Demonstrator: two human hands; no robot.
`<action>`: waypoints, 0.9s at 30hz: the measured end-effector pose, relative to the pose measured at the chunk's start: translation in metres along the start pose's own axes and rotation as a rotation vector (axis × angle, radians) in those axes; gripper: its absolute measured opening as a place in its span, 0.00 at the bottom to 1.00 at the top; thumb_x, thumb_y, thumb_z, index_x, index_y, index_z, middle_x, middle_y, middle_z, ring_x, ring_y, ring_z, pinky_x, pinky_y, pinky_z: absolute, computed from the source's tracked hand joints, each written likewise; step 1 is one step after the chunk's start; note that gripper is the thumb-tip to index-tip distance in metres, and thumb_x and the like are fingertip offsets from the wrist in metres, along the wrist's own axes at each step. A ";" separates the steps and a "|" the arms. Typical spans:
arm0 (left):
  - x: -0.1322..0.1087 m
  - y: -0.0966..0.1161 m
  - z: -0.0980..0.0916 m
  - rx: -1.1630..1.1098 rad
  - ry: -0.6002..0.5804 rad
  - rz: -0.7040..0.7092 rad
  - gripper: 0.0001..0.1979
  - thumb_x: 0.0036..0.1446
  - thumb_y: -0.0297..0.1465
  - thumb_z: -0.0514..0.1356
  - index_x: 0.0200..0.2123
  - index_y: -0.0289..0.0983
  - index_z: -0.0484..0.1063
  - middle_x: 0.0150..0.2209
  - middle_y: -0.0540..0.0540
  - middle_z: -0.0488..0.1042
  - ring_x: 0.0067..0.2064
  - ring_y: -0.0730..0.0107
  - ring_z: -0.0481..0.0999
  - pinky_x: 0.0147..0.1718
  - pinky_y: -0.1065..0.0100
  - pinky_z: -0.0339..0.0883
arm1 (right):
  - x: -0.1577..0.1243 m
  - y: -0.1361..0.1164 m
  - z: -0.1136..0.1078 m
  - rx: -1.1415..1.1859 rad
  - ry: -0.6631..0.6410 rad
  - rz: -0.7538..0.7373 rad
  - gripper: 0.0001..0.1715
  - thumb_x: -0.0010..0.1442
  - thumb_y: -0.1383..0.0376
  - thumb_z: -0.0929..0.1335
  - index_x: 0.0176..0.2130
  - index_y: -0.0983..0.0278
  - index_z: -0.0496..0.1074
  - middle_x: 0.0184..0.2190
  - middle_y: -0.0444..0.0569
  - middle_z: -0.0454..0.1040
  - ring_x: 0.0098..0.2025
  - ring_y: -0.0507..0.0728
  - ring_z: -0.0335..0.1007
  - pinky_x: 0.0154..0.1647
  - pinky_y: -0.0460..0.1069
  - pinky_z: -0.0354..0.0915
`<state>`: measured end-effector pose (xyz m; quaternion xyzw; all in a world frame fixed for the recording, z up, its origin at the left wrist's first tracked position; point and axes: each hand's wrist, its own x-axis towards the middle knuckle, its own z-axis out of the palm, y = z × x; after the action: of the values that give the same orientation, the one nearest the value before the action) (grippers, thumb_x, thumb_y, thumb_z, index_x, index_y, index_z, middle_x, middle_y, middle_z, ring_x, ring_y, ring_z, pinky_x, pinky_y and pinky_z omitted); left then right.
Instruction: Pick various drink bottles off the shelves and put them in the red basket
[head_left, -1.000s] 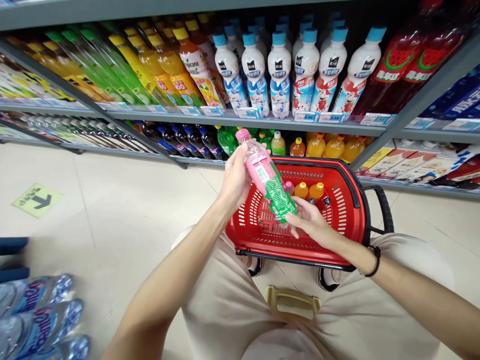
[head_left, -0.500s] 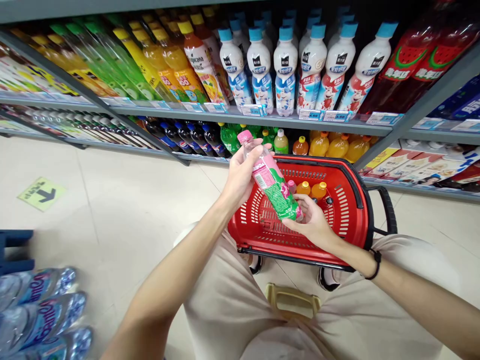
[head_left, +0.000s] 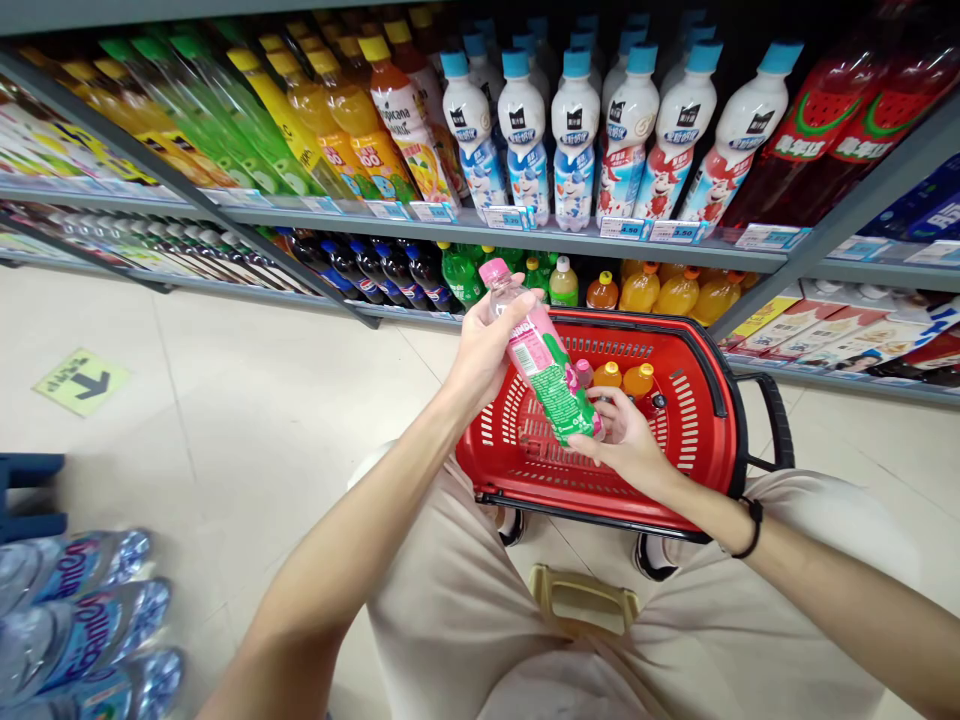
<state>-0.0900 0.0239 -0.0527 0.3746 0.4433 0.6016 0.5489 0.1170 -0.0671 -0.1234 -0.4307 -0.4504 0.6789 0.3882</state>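
Note:
A pink-capped bottle (head_left: 541, 362) with a pink and green label is held tilted over a red shopping basket (head_left: 705, 440). My left hand (head_left: 484, 352) grips its upper part near the neck. My right hand (head_left: 626, 445) holds its bottom end, fingers curled round the base. Inside the basket stand two orange-capped bottles (head_left: 624, 380) and a small pink-capped one. I am seated with my knees either side of the basket.
Shelves (head_left: 525, 232) of drinks run across the back: white milk bottles (head_left: 576, 140), orange juices, dark sodas below. Packs of water bottles (head_left: 82, 620) lie at the lower left. A yellow arrow sticker (head_left: 81, 380) marks the tiled floor.
The bottle has been turned slightly in both hands, its label rotating. The view has shifted a little; hands stay over the basket.

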 end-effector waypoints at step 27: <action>-0.001 -0.005 0.000 0.073 -0.083 0.096 0.38 0.47 0.40 0.80 0.60 0.45 0.74 0.54 0.46 0.80 0.53 0.62 0.80 0.56 0.62 0.75 | 0.011 -0.015 -0.001 0.238 0.019 0.097 0.44 0.52 0.46 0.82 0.56 0.62 0.65 0.33 0.42 0.75 0.26 0.54 0.76 0.17 0.45 0.69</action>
<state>-0.0882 0.0232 -0.0568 0.4397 0.4234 0.5946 0.5233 0.1166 -0.0519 -0.1117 -0.4090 -0.3415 0.7416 0.4076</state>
